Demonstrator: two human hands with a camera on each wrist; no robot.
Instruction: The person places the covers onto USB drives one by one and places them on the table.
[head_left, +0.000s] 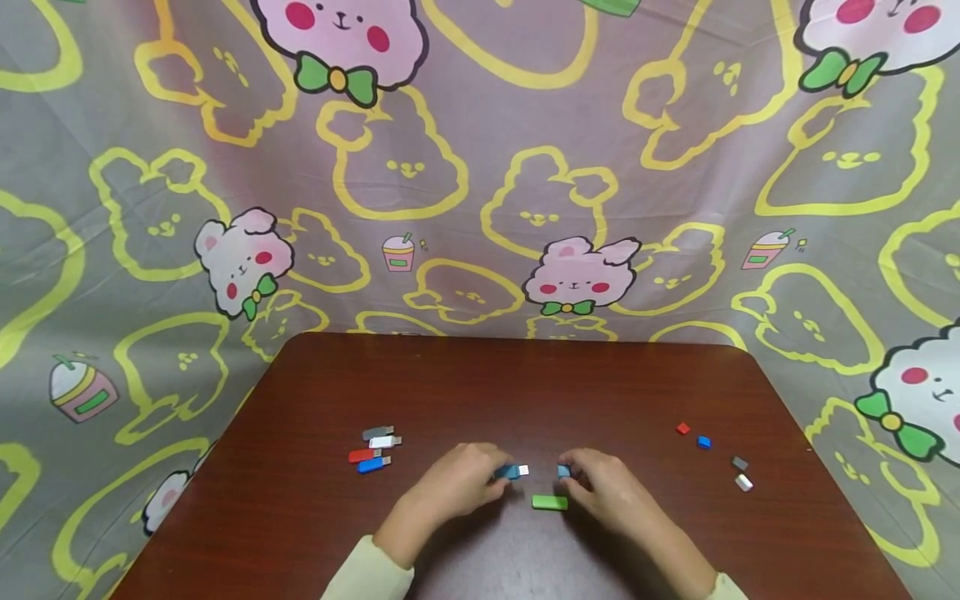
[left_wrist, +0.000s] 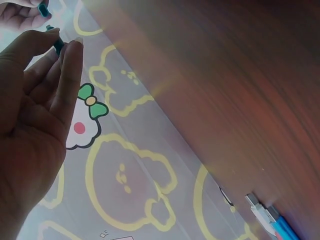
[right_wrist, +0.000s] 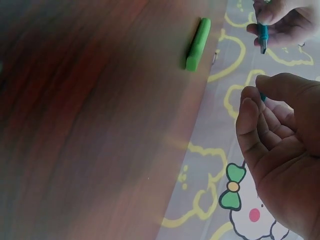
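Note:
Between thumb and fingers my left hand (head_left: 467,477) pinches a teal USB stick (head_left: 510,472), its bare metal plug pointing right. Facing it across a small gap, my right hand (head_left: 611,487) pinches a small teal cap (head_left: 563,472). Stick and cap are apart. On the table just below the gap lies a green USB stick (head_left: 550,502), also seen in the right wrist view (right_wrist: 199,45). In the right wrist view, the right fingers hide most of the cap.
At left on the brown table (head_left: 480,383) lie a grey stick (head_left: 377,432), a white stick (head_left: 381,442), a red stick (head_left: 362,456) and a blue stick (head_left: 371,466), plugs bare. At right lie loose red (head_left: 682,428), blue (head_left: 703,442), grey (head_left: 739,462) and white (head_left: 743,482) caps.

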